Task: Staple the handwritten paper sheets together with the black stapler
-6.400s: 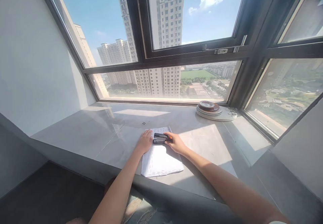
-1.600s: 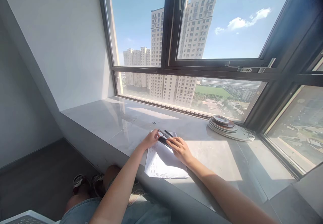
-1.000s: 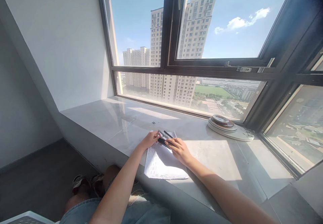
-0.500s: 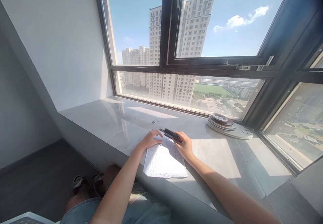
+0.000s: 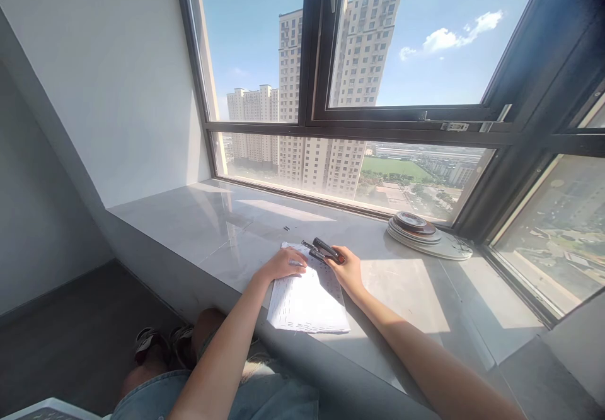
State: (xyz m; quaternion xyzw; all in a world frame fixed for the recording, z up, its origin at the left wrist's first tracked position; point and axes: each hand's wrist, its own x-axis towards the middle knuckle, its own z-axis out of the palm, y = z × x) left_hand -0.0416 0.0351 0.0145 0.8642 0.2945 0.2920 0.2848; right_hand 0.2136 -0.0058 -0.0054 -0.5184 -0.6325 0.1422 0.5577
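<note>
A stack of printed paper sheets (image 5: 309,309) lies on the sill in front of me, partly in the shadow of my right arm. My left hand (image 5: 285,263) rests on its upper left part, fingers stretched across the page and holding nothing. In my right hand (image 5: 346,267) is a black stapler (image 5: 326,248) with a bit of orange at the grip. The stapler's jaws are spread apart over the top right edge of the paper. Whether any sheet lies between the jaws, I cannot tell.
Small dark bits (image 5: 286,227) lie on the grey tiled sill (image 5: 227,218) beyond the paper. A pile of plates or discs (image 5: 413,231) stands at the right, near the window frame (image 5: 406,131). The sill's front edge runs close below the paper.
The stapler's jaws have parted wider, its upper arm tilting up. My left hand has drawn back from the stapler's front and lies lower on the paper, uncovering the top left corner.
</note>
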